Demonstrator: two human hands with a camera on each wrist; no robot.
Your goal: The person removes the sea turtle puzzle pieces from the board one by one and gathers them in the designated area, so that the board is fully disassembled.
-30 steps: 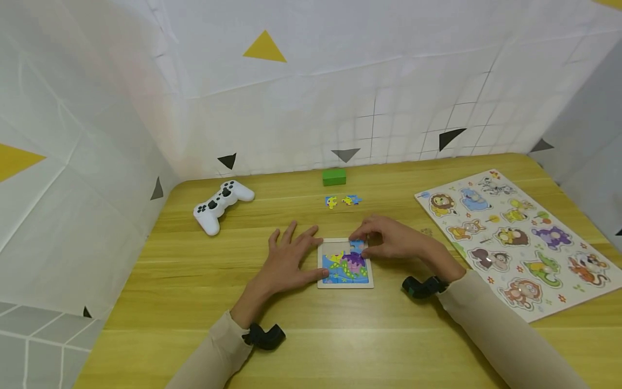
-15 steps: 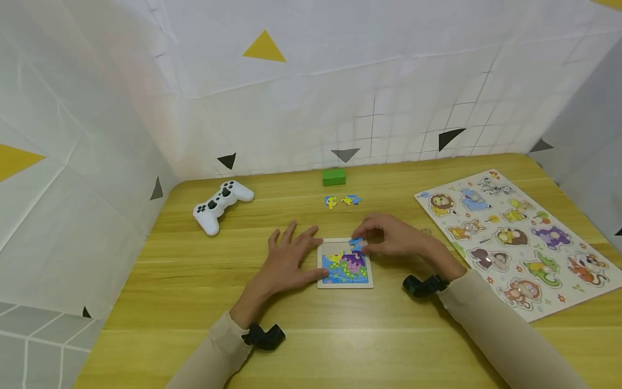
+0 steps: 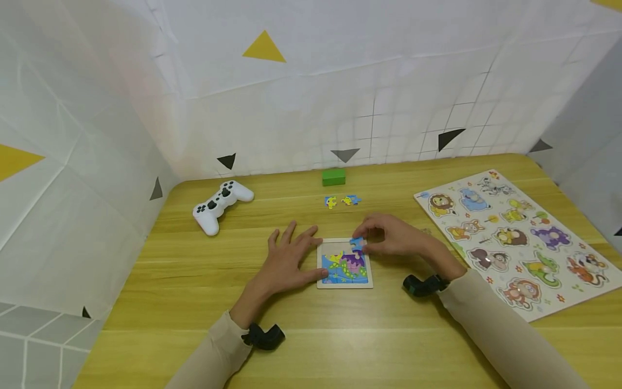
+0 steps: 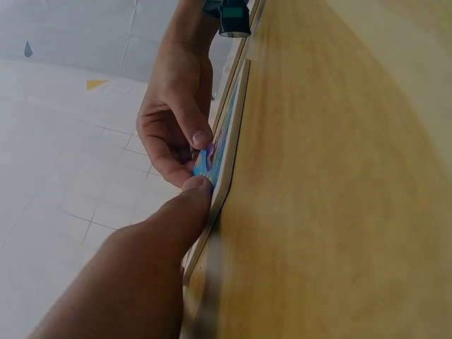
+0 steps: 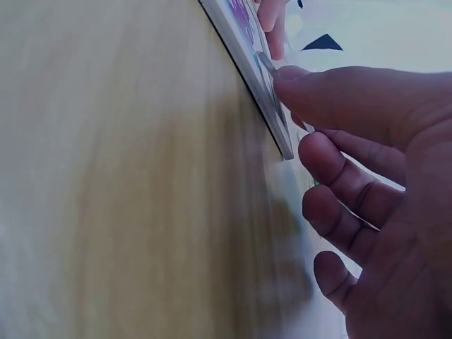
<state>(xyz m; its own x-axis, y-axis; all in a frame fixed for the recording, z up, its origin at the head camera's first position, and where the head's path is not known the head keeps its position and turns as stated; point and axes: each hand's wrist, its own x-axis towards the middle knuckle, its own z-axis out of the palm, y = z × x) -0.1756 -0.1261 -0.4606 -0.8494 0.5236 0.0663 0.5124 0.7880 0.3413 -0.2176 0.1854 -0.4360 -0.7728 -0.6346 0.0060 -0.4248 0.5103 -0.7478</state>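
My right hand [image 3: 396,236] pinches a blue jigsaw piece [image 3: 357,244] between thumb and fingertips, over the upper right corner of a small wooden puzzle tray [image 3: 345,286]. In the right wrist view the piece [image 5: 267,65] appears edge-on, tilted against the tray. Assembled pieces with a purple and yellow sea picture [image 3: 346,270] fill the lower part of the tray; bare wood shows at its upper left. With fingers spread, my left hand [image 3: 290,263] lies at the tray's left side, its thumb on the left edge and a fingertip at the top left corner.
Two loose jigsaw pieces, one yellow and blue [image 3: 331,202] and another beside it [image 3: 351,200], lie beyond the tray. Behind them stands a green block [image 3: 333,177]. A white game controller [image 3: 221,205] is at the back left, and a large animal puzzle board [image 3: 522,243] at the right.
The blue piece has lifted and tilted slightly out of line with the tray corner, with my right fingers shifting along with it. My left hand stays where it was.
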